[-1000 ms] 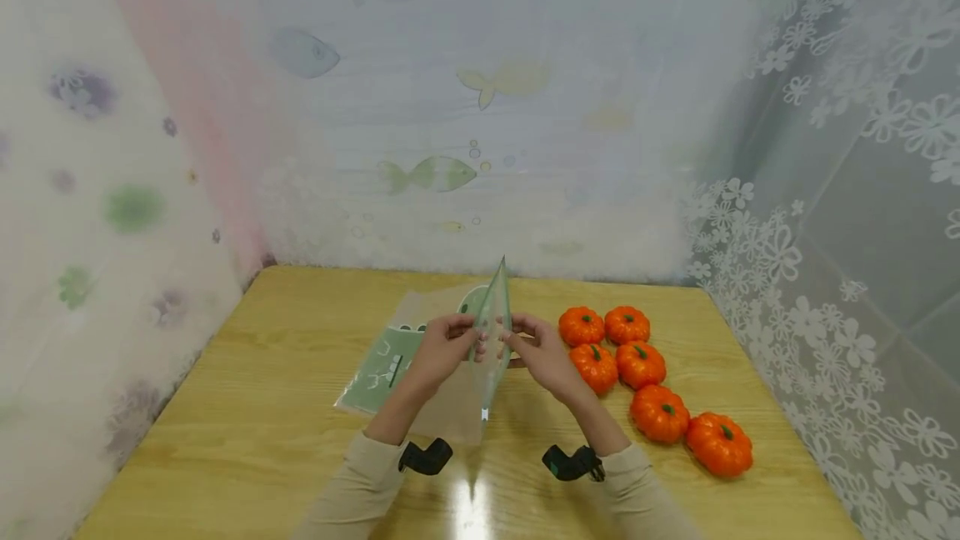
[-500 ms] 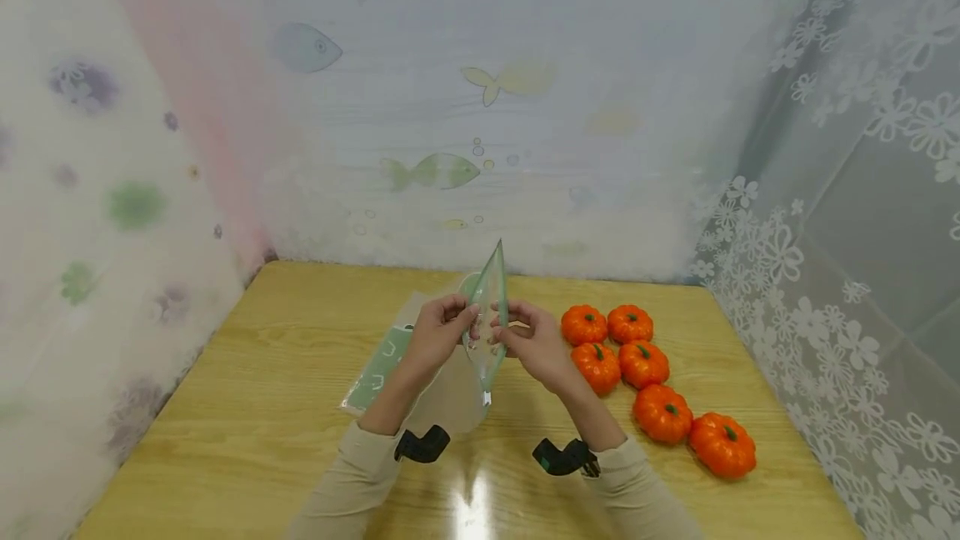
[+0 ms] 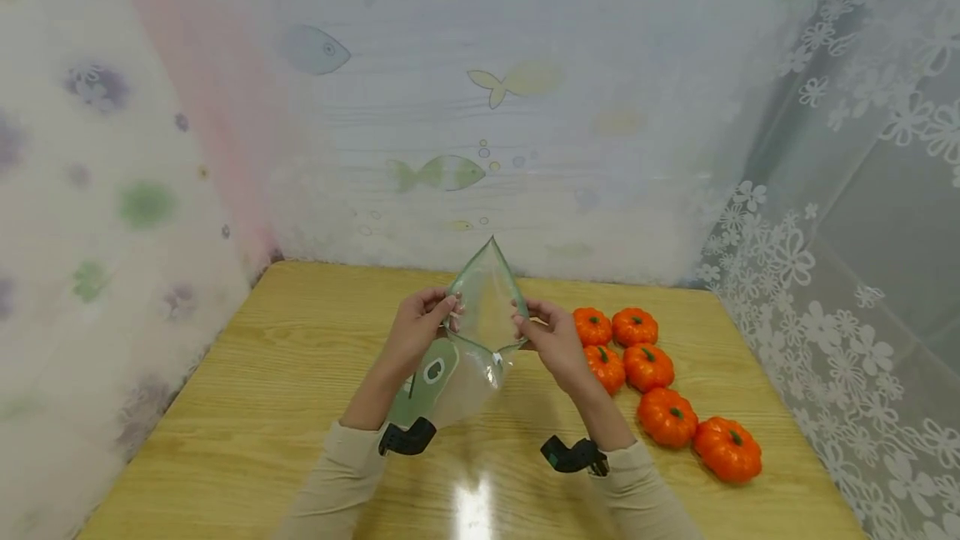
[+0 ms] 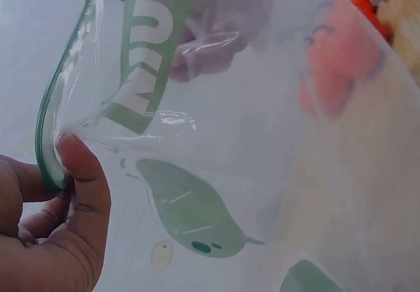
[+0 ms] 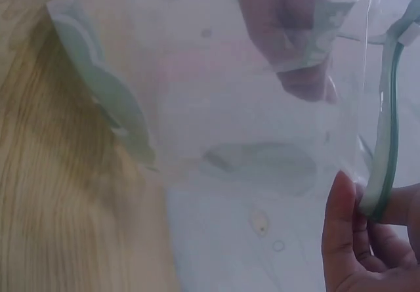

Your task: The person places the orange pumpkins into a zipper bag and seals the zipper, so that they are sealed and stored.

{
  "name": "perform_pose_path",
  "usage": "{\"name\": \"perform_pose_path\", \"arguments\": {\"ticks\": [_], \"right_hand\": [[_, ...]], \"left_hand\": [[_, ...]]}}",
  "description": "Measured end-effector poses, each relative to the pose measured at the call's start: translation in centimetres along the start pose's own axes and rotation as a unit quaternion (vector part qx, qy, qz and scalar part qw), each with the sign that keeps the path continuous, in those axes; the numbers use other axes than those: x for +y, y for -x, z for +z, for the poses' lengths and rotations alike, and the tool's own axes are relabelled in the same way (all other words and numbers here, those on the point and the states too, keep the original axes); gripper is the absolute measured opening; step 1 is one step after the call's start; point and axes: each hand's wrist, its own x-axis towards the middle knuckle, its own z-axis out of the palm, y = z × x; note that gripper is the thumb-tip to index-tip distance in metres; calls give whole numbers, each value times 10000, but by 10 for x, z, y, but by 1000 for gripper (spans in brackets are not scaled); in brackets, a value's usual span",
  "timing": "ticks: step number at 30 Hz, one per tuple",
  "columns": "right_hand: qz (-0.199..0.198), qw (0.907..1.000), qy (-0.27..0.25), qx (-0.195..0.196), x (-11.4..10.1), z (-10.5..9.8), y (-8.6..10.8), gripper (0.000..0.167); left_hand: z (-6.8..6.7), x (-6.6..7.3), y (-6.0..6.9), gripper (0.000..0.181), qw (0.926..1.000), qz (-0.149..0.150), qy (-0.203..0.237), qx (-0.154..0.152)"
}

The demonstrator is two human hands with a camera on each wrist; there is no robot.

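Beyond the far edge of the surface stands a pale backdrop [image 3: 420,90] printed with fish, and in front of it spreads the wooden table [image 3: 225,440] itself. Above the middle of that surface I hold a clear plastic bag [image 3: 472,369], its green-edged mouth spread into a diamond. The long axis of that mouth runs from the far edge toward the near edge, one pointed corner aimed up and away, the opposite one turned toward me. To the right, six orange pumpkins [image 3: 648,367] rest on the surface, running from beside the bag toward the near right corner. My left hand [image 3: 411,325] pinches the left lip of the mouth between thumb and curled fingers, and my right hand [image 3: 557,338] pinches the right lip likewise, neither with any wider opening. Black devices [image 3: 408,437] sit at my wrists. Smallest is the white slider [image 3: 496,359] at the mouth's near corner
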Motion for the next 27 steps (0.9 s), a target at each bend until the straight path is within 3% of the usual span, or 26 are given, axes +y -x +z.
{"name": "perform_pose_path", "arguments": {"ticks": [8, 20, 27], "right_hand": [[-32, 9984, 539, -143, -4, -17, 4, 33], [57, 9952, 977, -4, -14, -26, 6, 32], [153, 9936, 1099, 195, -19, -24, 6, 31]], "left_hand": [[-19, 13, 6, 27, 9993, 3, -95, 367], [-41, 19, 22, 21, 9860, 408, -274, 1594], [-44, 18, 26, 20, 9833, 618, -347, 1675]]}}
